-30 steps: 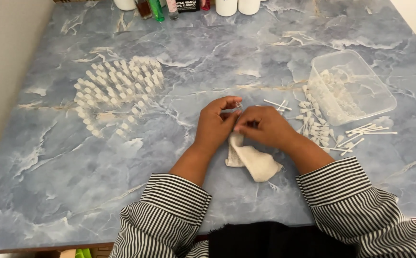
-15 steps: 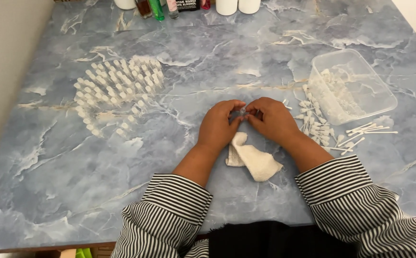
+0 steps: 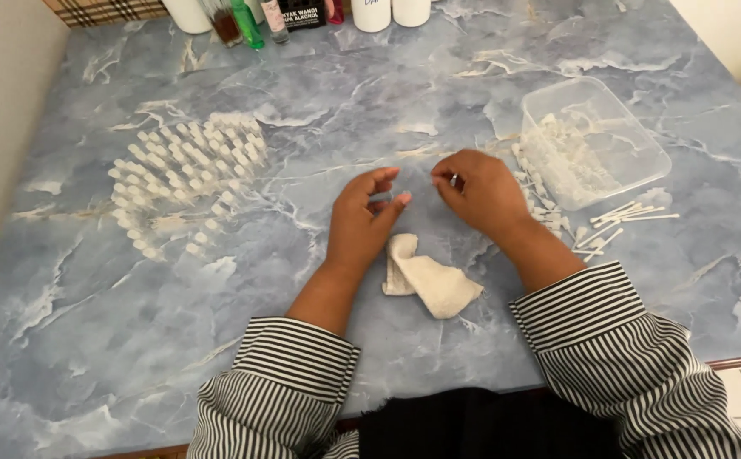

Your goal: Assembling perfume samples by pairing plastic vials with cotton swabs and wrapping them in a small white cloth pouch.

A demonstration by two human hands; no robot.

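Small white plastic pieces are what both hands work with, above the blue marbled tabletop (image 3: 115, 340). One tiny piece is pinched between thumb and fingertips of the right hand (image 3: 481, 191), which hovers near the table's middle with its fingers curled shut around it; the piece is mostly hidden, so its shape cannot be told. Just beside it, apart by a narrow gap, the left hand (image 3: 366, 217) is half curled, thumb and forefinger close together; whether anything sits between them cannot be told.

Directly below the hands lies a crumpled white cloth (image 3: 430, 280) on the tabletop, touching neither hand. Right of the right hand, a scatter of small white plastic caps (image 3: 549, 217) spreads toward thin white sticks (image 3: 630, 217) lying loose. Behind these stands a clear rectangular plastic container (image 3: 596, 140) with more white pieces inside. Well to the left, rows of upright white plastic tips (image 3: 187, 174) are grouped in a rough fan. Along the far edge stand several bottles (image 3: 251, 17), some white, one green. Both arms wear black-and-white striped sleeves (image 3: 294, 382).
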